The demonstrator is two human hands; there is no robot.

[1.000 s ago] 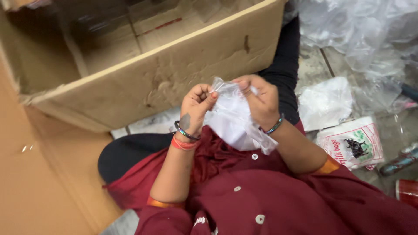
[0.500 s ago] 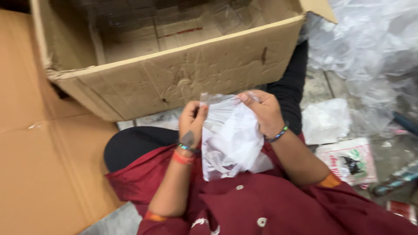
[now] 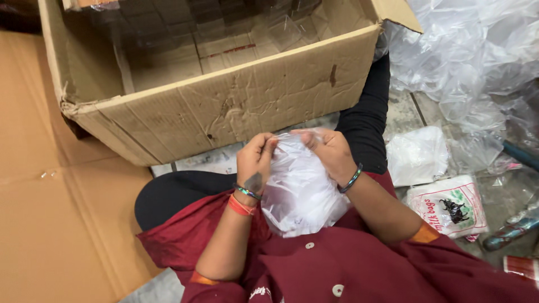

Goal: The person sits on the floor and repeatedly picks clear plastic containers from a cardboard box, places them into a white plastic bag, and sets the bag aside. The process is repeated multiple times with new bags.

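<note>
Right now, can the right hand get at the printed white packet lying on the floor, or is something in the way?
Probably yes. The printed white packet lies on the floor beside the right forearm with nothing over it. But the right hand and left hand both grip the clear plastic bag, so it must let go first.

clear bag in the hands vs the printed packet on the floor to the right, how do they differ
The clear bag is plain, see-through and puffed open, gripped at its top edge by the left hand and right hand. The printed packet is white with red and black print, lies flat on the floor, and nobody touches it. Both look like thin plastic.
</note>
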